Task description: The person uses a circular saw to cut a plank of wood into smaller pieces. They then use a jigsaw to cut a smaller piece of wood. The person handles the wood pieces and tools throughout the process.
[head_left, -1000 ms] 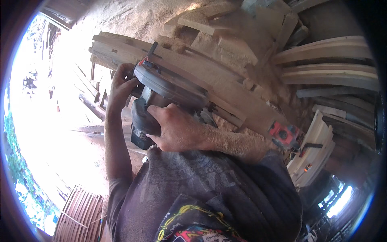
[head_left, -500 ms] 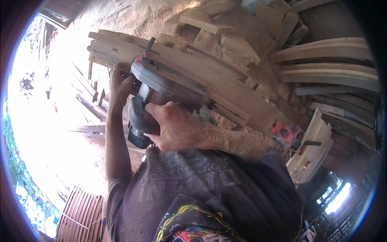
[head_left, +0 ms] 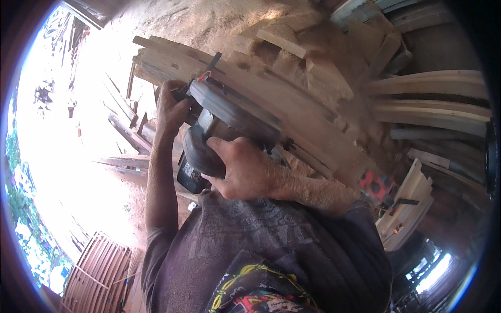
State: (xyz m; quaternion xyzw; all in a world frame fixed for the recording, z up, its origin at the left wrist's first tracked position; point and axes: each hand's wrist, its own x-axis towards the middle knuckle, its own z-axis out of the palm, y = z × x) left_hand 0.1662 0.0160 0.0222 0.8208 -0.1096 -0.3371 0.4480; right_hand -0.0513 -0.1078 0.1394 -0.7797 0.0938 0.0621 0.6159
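Shift since earlier frame: view has swung; plank, power tool and 2 hands sit further right in frame, with tool and hands at about the same place along the plank.
Right hand: closed round the rear handle, thumb on top, on the near side of the plank.
Left hand: closed round a dark part at the tool's left end, at the plank's near edge.
Power tool: lies over the plank's near edge, toward its left end; black battery pack nearer the wearer; black bar reaches across the plank.
Handling advice (judgement): keep 2 hands on the tool, base flat, pressure even; follow the plank's line; keep left fingers clear of the underside.
Red-and-black device: at the plank's right end.
Wood offcuts: beyond the plank's far edge, amid sawdust.
Curved timbers: beyond the plank's right end.
Hidden: tool underside, any blade, left fingertips.
Hard to read: glare left of the plank; exact tool type; whether it is running.
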